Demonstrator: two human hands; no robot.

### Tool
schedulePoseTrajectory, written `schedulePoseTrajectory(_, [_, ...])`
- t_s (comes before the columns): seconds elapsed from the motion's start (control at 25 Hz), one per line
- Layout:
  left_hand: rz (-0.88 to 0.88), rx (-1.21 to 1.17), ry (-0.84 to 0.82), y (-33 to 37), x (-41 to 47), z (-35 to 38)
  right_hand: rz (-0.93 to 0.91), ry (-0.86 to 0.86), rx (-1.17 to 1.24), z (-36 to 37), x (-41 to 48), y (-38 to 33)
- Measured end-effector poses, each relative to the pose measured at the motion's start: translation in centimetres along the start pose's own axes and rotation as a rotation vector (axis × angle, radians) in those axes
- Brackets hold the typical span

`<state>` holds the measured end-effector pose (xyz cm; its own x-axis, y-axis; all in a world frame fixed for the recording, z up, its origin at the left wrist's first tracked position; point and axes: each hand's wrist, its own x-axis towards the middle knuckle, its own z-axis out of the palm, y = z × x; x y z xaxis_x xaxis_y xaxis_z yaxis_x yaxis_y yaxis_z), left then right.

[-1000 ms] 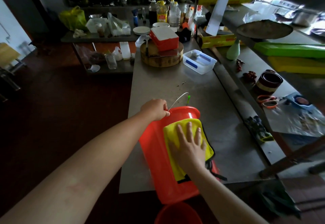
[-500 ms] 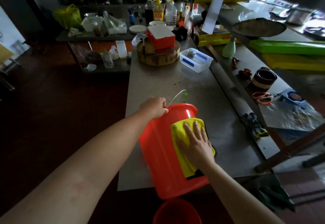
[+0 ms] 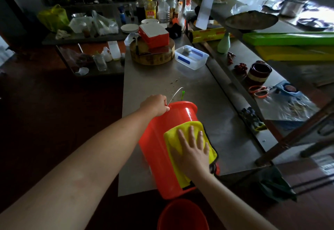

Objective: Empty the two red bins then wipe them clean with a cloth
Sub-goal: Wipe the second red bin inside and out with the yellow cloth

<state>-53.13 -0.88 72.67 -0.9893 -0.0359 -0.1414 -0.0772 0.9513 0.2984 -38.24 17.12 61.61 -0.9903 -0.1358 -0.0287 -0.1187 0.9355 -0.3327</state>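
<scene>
Cluttered steel table (image 3: 153, 85), dark floor (image 3: 54, 103), tilted red bin (image 3: 157, 148).

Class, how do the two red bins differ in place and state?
The upper bin lies tipped on the table; the lower bin sits below its edge. The left hand grips the upper bin at its rim and the right hand presses a yellow cloth on it; no hand touches the lower bin. Both are red.

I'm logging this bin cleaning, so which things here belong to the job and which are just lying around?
Job: red bin on the table, left hand gripping it at the rim; yellow cloth under the flat right hand; second red bin below.
Lying about: chopping block, red-and-white box, clear tub, scissors, bottles.
</scene>
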Motion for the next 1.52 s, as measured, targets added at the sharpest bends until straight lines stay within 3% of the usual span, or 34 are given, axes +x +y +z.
schedulePoseTrajectory(0.12, [-0.010,-0.004,0.003,-0.2,-0.3,-0.1,-0.256,0.093,-0.168,1.8,-2.4,-3.0])
schedulePoseTrajectory(0.28, [-0.009,-0.016,0.017,-0.7,-0.8,0.1,-0.343,0.083,-0.217,2.1,-2.2,-3.4])
schedulePoseTrajectory(0.36, [-0.012,-0.021,0.027,-1.0,-1.1,0.2,-0.297,0.069,-0.182,1.5,-1.6,-2.3])
schedulePoseTrajectory(0.48, [-0.013,-0.018,0.041,-1.3,-1.4,0.3,-0.087,0.031,-0.052,0.1,-0.5,0.6])
schedulePoseTrajectory(0.72, [-0.028,-0.041,0.063,-1.6,-1.7,0.4,0.217,-0.154,0.419,-2.0,1.6,6.0])
schedulePoseTrajectory(0.88, [-0.012,-0.047,0.050,-1.9,-1.7,0.2,0.141,-0.076,0.155,-1.0,-0.5,3.3])
schedulePoseTrajectory(1.08, [-0.006,-0.060,0.044,-2.3,-2.0,0.0,-0.217,0.101,-0.182,2.3,-4.0,-3.1])
schedulePoseTrajectory(1.2, [-0.009,-0.069,0.047,-2.5,-2.2,0.0,-0.303,0.110,-0.255,3.2,-4.1,-4.3])
schedulePoseTrajectory(1.36, [-0.003,-0.078,0.035,-2.8,-2.3,0.0,-0.263,0.107,-0.191,2.4,-3.3,-2.5])
schedulePoseTrajectory(1.52, [-0.012,-0.085,0.045,-2.6,-2.5,0.1,-0.011,0.020,0.022,0.3,-1.7,1.9])
